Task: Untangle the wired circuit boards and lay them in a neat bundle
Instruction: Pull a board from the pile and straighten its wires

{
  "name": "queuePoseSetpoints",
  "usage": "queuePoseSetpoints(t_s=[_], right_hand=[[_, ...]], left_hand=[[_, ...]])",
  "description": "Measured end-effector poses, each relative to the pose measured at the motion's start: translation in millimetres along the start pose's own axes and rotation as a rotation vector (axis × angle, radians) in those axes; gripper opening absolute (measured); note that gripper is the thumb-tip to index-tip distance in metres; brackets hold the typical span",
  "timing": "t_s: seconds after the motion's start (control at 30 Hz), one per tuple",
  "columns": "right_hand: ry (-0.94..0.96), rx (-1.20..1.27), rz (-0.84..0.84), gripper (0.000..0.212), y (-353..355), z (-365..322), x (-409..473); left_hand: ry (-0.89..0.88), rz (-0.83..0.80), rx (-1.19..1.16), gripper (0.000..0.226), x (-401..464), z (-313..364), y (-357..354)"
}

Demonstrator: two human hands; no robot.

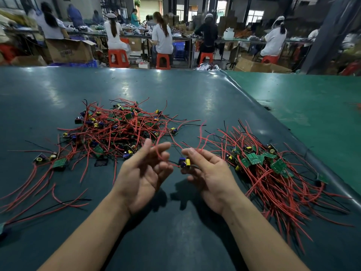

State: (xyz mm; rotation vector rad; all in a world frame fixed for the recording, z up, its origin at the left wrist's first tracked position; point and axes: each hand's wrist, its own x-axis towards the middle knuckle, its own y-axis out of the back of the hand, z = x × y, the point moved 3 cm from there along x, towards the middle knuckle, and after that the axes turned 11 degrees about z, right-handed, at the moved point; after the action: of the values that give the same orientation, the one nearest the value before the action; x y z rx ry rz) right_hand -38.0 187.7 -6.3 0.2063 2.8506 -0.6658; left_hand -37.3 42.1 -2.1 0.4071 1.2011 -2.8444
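Observation:
A tangled heap of small green circuit boards with red and black wires lies on the dark mat left of centre. To the right lies a sorted bundle of boards, their red wires fanned toward me. Between them my right hand, palm up, holds one board with a blue and a yellow capacitor in its curled fingers. My left hand, palm up and blurred, has its fingers loosely bent around that board's red wire.
Loose boards with long wires lie scattered at the left, reaching the near-left edge. The dark mat ends at a raised lip on the right, beside a green surface. Seated people work at benches beyond the table.

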Motion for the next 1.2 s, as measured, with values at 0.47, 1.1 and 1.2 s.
queuePoseSetpoints(t_s=[0.47,1.1,1.2], right_hand=[[0.631,-0.468,-0.047,0.021,-3,-1,-6],[0.08,-0.209,-0.061,0.029,6,4,4],[0.073,-0.193,-0.021,0.025,7,5,5]], left_hand=[[-0.102,0.065,0.322,0.025,3,-15,3],[0.024,-0.177,0.59,0.03,-11,-18,-6],[0.006,-0.207,0.609,0.028,-12,-18,-6]])
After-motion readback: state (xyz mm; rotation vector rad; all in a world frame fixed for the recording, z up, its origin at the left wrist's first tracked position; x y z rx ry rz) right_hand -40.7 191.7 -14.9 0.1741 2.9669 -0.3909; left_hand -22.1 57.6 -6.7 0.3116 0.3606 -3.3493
